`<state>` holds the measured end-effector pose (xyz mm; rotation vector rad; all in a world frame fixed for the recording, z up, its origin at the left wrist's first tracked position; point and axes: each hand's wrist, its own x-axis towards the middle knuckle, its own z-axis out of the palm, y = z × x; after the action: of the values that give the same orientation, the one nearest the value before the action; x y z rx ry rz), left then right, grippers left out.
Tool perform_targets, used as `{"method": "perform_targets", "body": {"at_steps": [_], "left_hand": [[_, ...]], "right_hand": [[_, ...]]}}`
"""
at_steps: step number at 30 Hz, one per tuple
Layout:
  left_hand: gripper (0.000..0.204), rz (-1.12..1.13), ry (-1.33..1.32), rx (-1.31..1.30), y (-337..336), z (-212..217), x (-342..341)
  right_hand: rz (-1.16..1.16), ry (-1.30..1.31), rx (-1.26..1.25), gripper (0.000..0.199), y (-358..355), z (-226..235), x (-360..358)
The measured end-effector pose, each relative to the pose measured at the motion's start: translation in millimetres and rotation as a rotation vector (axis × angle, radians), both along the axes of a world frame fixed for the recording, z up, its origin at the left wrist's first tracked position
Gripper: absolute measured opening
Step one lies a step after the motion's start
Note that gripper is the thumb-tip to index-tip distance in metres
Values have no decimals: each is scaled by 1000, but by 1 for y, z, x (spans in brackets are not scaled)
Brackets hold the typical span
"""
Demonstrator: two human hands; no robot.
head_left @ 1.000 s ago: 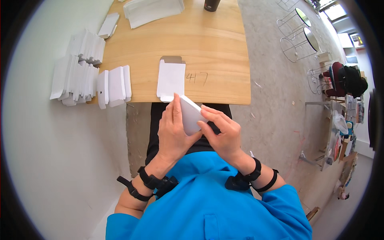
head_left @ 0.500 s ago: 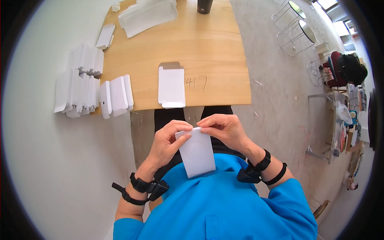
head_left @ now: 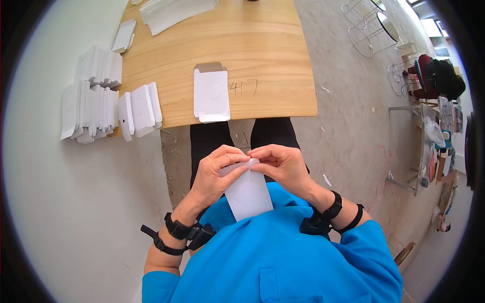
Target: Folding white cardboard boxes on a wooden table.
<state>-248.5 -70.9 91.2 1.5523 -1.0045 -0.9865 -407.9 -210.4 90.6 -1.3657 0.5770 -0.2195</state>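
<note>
A flat white box (head_left: 248,197) stands tilted in front of my waist, its lower end against my blue shirt. My left hand (head_left: 221,169) pinches its top edge from the left, thumb on the face toward me. From the right, my right hand (head_left: 281,166) pinches the same top edge, the fingertips of both hands nearly meeting there. The fingers partly hide that edge. Beyond my hands, another white box (head_left: 211,94) lies flat near the table's front edge, with a flap out at its far end.
The wooden table (head_left: 273,55) is in front of me. At its left stand rows of white boxes (head_left: 93,108) and a few more boxes (head_left: 141,110). White sheets (head_left: 174,14) lie at the back. Stools (head_left: 386,26) and a person (head_left: 429,78) are at the far right.
My fingertips have drawn closer together along the box's top edge, both hands still pinching it. The table and its boxes now appear higher and slightly left in view.
</note>
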Motion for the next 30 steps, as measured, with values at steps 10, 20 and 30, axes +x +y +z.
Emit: {"method": "perform_targets", "body": {"at_steps": [10, 20, 30], "left_hand": [[16, 66, 83, 53, -4, -3, -7], [26, -46, 412, 346, -23, 52, 40], [19, 94, 185, 202, -17, 57, 15]], "right_hand": [[-62, 83, 146, 22, -3, -3, -2], [131, -6, -281, 35, -17, 39, 9], [91, -77, -515, 31, -15, 50, 16]]}}
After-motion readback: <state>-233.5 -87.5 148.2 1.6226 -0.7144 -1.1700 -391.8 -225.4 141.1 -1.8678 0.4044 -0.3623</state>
